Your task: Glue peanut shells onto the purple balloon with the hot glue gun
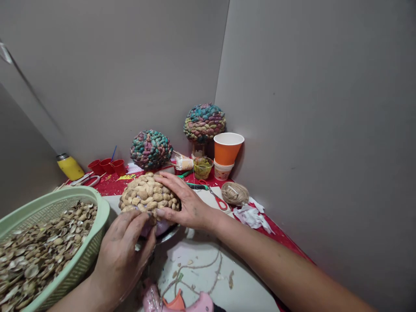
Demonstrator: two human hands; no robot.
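A dome covered in peanut shells stands in front of me, with a bare lilac surface showing under its lower edge and a shiny metal rim below that. My right hand grips the dome's right side, fingers over the top and thumb along the front. At the front lower edge, my left hand has its fingertips pinched together against the shells. Whatever lies between those fingertips is hidden. Near the bottom of the view lies a pink glue gun with an orange trigger.
A green basket of shell halves stands left. Behind are two painted shell domes, red cups, a yellow bottle and an orange paper cup. Red-handled scissors, twine and crumpled tissue lie right.
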